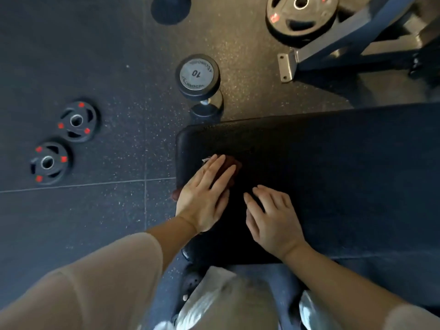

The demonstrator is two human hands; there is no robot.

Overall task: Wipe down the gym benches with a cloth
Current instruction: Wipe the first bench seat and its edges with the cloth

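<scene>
A black padded gym bench (pixel 333 163) runs from the centre to the right edge of the head view. Near its left end lies a dark brown cloth (pixel 232 164), mostly covered. My left hand (pixel 204 194) presses flat on the cloth with straight fingers. My right hand (pixel 273 220) rests on the bare pad just right of it, fingers spread and slightly bent, holding nothing.
A 10 dumbbell (pixel 200 82) stands upright on the rubber floor just beyond the bench's left corner. Two small weight plates (pixel 63 141) lie on the floor at left. A larger plate (pixel 301 19) and a metal frame foot (pixel 288 66) sit at the back right.
</scene>
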